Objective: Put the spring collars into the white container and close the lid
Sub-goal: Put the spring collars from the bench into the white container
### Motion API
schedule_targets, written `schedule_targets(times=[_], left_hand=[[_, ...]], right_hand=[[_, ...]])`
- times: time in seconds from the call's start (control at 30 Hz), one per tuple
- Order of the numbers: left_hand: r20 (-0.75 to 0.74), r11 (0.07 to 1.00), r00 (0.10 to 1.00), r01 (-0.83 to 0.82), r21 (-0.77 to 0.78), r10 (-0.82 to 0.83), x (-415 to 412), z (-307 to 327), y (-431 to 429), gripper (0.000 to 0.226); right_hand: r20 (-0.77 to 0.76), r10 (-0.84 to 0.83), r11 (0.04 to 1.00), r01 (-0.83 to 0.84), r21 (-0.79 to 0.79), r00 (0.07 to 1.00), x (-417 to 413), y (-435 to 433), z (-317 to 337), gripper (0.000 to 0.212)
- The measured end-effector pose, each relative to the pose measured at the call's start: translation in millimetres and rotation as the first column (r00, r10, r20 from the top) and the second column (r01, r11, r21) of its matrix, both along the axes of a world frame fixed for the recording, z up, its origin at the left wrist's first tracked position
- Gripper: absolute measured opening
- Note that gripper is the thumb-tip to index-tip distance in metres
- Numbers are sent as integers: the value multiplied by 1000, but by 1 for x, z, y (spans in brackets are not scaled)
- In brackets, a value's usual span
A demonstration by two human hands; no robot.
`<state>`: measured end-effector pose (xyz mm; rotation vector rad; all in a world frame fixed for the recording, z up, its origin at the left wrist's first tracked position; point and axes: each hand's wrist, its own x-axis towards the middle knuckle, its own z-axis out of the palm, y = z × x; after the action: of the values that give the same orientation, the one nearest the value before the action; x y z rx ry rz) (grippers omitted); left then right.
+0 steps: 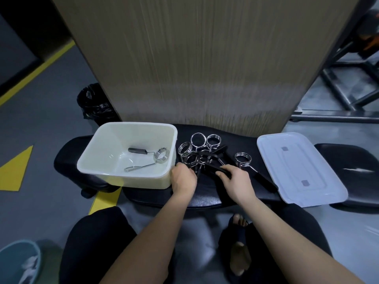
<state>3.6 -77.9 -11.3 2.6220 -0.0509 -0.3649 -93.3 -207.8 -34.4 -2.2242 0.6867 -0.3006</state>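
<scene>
Pale wood-grain panelling (196, 58) rises behind everything, the biggest thing in view. Below it a black padded tabletop (205, 193) runs left to right and carries the work. On its left end sits the white container (102, 171), open, its near wall facing the person. At the right end the white lid (297, 171) lies flat, well apart from the container, with two small grey patches on it.

One spring collar (150, 159) already lies inside the container, its chrome coil to the right and its black grip pointing left. Between container and lid a heap of spring collars (200, 151) lies tangled on the tabletop, chrome coils up and black handles crossing. A lone collar (243, 159) lies just right of the heap, its black handle reaching toward the lid.

The left hand (183, 180) is at the near left edge of the heap, just beside the container's corner; its fingers (191, 173) curl into the collars, though exactly what they grip cannot be told. The right hand (235, 182) is at the heap's near right edge, its fingers (224, 171) wrapped around a black handle (214, 169).

A black-bagged bin (92, 103) stands on the floor behind the container.
</scene>
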Motion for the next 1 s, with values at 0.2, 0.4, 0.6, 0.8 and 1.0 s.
schedule_targets(times=[0.2,0.4,0.6,0.8,1.0], left_hand=[[97,992,992,74,107,-84,-1,32,-11,26],[372,981,913,194,-26,-170,-11,65,-10,28],[569,943,800,309,-121,-189,23,104,62,20],[515,942,825,324,-91,-234,101,112,176,19],[339,889,831,457,37,-441,167,99,229,17]], right_hand=[[-74,-36,999,35,-15,997,-5,-3,-6,26],[-114,-53,999,51,-20,992,-4,10,-3,30],[-158,-71,993,54,-107,985,5,22,2,31],[-230,-75,929,-16,-370,970,20,39,8,34],[-308,-22,912,-108,-397,951,46,36,8,31]])
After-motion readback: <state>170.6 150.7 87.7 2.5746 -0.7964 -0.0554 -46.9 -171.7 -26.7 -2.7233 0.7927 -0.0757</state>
